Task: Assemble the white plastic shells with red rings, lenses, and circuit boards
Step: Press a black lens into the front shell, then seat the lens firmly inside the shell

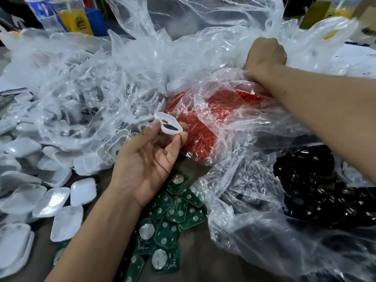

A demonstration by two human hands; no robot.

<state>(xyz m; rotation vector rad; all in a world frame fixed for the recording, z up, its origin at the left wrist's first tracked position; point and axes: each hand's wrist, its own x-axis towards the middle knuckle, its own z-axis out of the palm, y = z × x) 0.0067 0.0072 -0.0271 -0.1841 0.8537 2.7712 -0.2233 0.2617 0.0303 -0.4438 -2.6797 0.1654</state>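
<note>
white plastic shell (168, 124), one piece, pinched between thumb and fingers (175, 143) of my left hand (147, 163), raised near the middle of the scene; a dark oval part with a red edge sits in its opening, long axis running left-far to right-near.

red rings (198, 137), bulk, in a clear plastic bag (234, 127) just right of and beyond the held shell.

right hand (264, 55), far right, knuckles toward me, closed in a fist on the bag's plastic past the red heap; i cannot tell whether it holds a ring as well.

circuit boards (173, 212), green, loose pile on the worktop (203, 261) near me, under the left wrist.

spare white shells (53, 200), heaped left.

black parts (311, 190), bagged, near right; possibly lenses, cannot confirm.

judgement: the rings lie right-far of the shell, so the right hand is the nearer one to fetch the next piece.
</note>
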